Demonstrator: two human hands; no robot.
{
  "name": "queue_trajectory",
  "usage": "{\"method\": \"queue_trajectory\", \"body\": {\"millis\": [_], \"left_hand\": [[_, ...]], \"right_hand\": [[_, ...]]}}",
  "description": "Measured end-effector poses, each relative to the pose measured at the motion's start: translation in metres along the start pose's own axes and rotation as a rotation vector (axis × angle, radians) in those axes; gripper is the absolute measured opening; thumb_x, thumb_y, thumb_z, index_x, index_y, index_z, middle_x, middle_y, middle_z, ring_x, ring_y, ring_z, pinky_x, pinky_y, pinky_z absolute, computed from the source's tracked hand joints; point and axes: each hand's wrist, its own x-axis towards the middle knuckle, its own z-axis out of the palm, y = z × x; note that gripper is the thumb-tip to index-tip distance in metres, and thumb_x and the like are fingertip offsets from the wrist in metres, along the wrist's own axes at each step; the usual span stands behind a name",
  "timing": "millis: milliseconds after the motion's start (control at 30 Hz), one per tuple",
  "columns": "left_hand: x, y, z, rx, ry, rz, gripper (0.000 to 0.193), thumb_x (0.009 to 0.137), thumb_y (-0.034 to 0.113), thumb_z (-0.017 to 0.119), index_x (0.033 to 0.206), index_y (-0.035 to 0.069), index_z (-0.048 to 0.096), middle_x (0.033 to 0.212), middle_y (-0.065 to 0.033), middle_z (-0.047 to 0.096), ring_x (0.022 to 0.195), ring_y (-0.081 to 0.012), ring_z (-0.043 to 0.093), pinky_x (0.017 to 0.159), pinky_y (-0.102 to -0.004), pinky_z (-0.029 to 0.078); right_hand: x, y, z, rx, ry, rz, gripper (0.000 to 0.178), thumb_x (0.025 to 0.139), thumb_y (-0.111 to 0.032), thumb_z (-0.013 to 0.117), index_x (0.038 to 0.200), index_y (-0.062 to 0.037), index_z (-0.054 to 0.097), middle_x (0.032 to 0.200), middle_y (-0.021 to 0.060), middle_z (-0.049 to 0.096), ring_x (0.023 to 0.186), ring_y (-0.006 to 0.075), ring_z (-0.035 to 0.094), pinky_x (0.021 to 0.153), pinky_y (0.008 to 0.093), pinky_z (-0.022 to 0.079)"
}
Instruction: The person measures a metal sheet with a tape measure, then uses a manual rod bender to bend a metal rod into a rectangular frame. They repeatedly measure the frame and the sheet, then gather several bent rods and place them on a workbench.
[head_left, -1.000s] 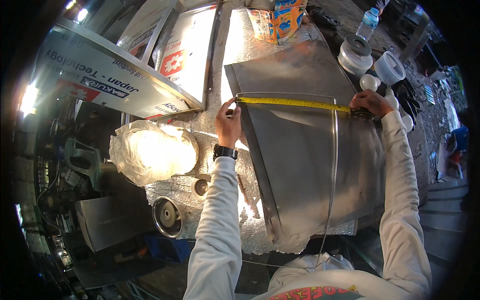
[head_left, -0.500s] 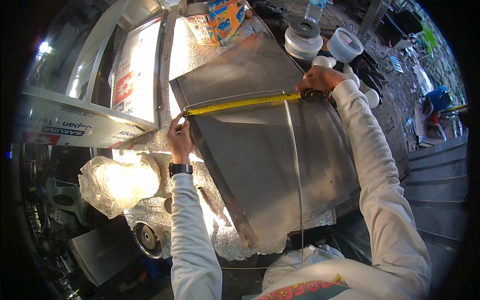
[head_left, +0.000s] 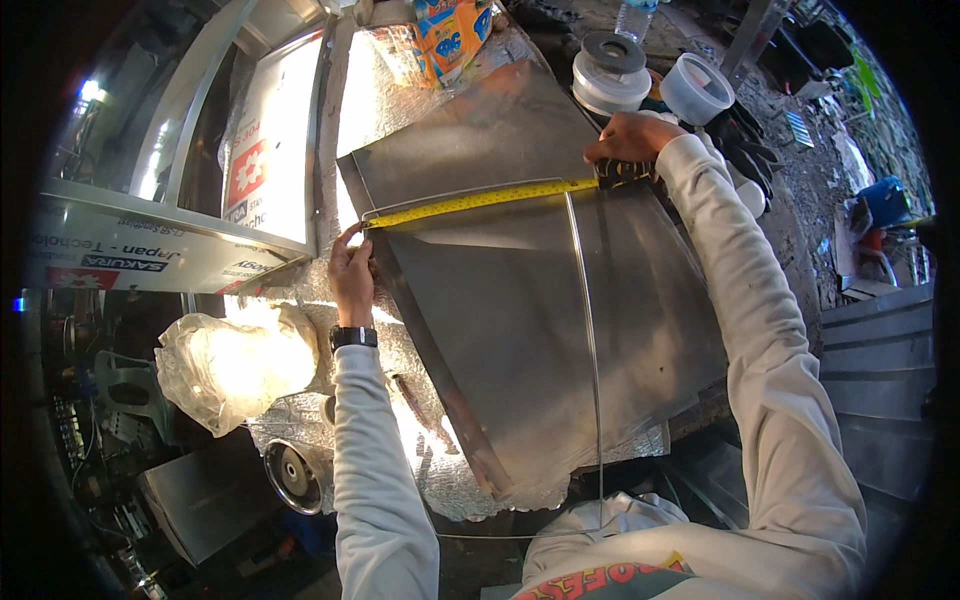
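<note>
A yellow tape measure (head_left: pixel 480 205) is drawn out across a dark grey metal sheet (head_left: pixel 500 310). My left hand (head_left: pixel 352 272) pinches the tape's end at the sheet's left edge. Around the black case at the other end, above the sheet's right edge, the fingers of my right hand (head_left: pixel 634 138) are closed. A thin bent metal rod (head_left: pixel 586 300) lies over the sheet: one stretch runs along the tape, another comes down toward my body and turns left near my lap.
Foil-faced padding (head_left: pixel 400 110) lies under the sheet. At left are a metal-framed cabinet (head_left: pixel 190 215), a clear plastic bag (head_left: pixel 235 370) and a round metal wheel (head_left: pixel 293 476). White tubs (head_left: pixel 610 80), black gloves (head_left: pixel 745 150) and a water bottle (head_left: pixel 634 18) stand or lie at upper right.
My right hand and the tape case have moved slightly up and left. My left hand has shifted a little left with the tape's end. The sheet looks nearly unmoved.
</note>
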Motion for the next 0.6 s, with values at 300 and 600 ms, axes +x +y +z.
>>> {"method": "queue_trajectory", "body": {"millis": [300, 600], "left_hand": [[0.000, -0.007, -0.004, -0.014, 0.025, 0.002, 0.037, 0.093, 0.003, 0.057, 0.128, 0.012, 0.064, 0.076, 0.0040, 0.057, 0.062, -0.0033, 0.051, 0.053, -0.0185, 0.040], [-0.001, -0.006, -0.005, -0.034, 0.020, 0.014, 0.036, 0.093, 0.002, 0.056, 0.126, 0.012, 0.065, 0.078, 0.0045, 0.057, 0.062, -0.0028, 0.049, 0.055, -0.0180, 0.039]], "right_hand": [[0.001, 0.014, 0.016, 0.240, 0.051, -0.061, 0.053, 0.083, -0.053, 0.061, 0.090, -0.0013, 0.072, 0.084, 0.0143, 0.068, 0.079, 0.0249, 0.064, 0.077, 0.0392, 0.047], [-0.005, 0.007, 0.018, 0.306, 0.082, 0.018, 0.051, 0.083, -0.051, 0.064, 0.088, -0.0006, 0.070, 0.081, 0.0103, 0.066, 0.068, 0.0228, 0.062, 0.053, 0.0409, 0.053]]}}
